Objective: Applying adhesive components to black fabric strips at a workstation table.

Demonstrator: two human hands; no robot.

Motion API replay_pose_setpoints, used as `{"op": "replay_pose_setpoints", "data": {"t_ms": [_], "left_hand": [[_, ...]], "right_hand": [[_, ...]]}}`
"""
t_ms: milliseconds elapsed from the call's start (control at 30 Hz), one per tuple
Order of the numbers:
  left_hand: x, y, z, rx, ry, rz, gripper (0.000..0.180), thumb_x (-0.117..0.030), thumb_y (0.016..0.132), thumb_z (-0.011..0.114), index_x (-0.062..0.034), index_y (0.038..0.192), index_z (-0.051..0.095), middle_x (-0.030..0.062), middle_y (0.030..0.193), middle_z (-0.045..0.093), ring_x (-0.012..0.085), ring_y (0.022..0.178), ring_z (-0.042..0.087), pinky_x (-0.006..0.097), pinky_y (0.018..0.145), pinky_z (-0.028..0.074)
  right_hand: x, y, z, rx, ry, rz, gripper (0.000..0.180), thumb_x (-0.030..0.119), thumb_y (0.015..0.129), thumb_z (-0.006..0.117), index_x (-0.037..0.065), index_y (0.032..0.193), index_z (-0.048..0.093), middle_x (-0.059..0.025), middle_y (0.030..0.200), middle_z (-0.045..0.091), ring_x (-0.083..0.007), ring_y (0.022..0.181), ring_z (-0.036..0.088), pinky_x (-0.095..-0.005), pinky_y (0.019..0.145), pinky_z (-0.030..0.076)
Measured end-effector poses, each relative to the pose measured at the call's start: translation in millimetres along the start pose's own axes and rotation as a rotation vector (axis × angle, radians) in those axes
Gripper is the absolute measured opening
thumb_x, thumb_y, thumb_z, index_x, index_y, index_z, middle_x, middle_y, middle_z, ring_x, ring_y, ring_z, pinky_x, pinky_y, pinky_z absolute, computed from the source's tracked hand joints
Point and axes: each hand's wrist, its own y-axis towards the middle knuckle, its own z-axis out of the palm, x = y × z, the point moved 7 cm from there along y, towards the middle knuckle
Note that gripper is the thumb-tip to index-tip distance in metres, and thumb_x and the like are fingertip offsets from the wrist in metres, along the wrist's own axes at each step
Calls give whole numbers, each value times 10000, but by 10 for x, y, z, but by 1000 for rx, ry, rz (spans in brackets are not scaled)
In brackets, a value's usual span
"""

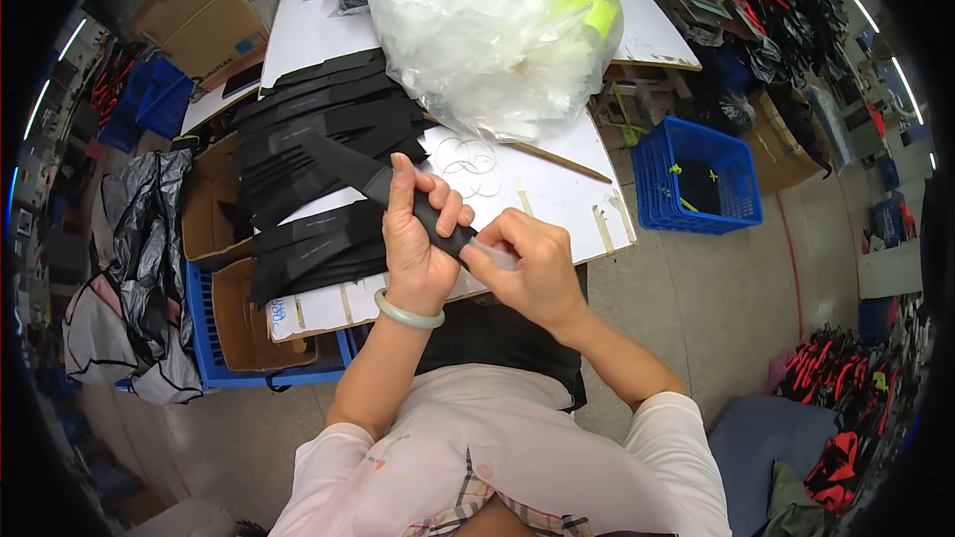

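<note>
My left hand is wrapped around a long black fabric strip, which slants up and left over the table. At the strip's near end, my right hand pinches a whitish, translucent flat piece against the black fabric. Whether that piece is inside the fabric or beside it, I cannot tell. Both hands are close together above the front edge of the white table. Rows of similar black strips lie overlapping on the table's left side. Thin clear rings lie on the tabletop beyond my hands.
A big clear plastic bag of white material covers the table's far part, with a wooden stick before it. Blue crates stand on both sides, the right one on the floor. Cardboard boxes and a silvery-grey garment are at left.
</note>
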Motion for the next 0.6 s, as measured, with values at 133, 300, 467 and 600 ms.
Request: {"op": "replay_pose_setpoints", "data": {"t_ms": [133,300,467,600], "left_hand": [[-166,81,-75,-5,-107,-8,406,-458,888,656,-119,709,523,-8,613,436,99,458,374,263,518,400],[-66,44,-73,-47,-211,-85,395,-453,875,674,-127,711,525,-8,613,427,95,456,350,255,510,375],[-92,29,-128,-97,-209,-89,397,-444,875,678,-124,709,513,-4,604,435,100,450,348,253,507,373],[-132,22,-100,-68,-212,-63,396,-439,872,682,-121,700,521,-1,600,437,103,448,356,258,507,377]], "right_hand": [[35,-38,-133,206,85,106,309,66,708,766,2,938,569,-132,854,603,-266,667,617,-353,588,499],[149,-83,-127,104,32,-197,212,-9,730,723,-9,865,560,-147,878,599,-285,665,616,-366,585,508],[230,-10,-177,108,109,-192,209,-5,733,728,-10,892,593,-142,889,608,-262,671,624,-339,557,506],[278,-43,-163,148,22,-233,257,22,727,753,3,950,625,-120,901,614,-234,681,631,-324,553,511]]}}
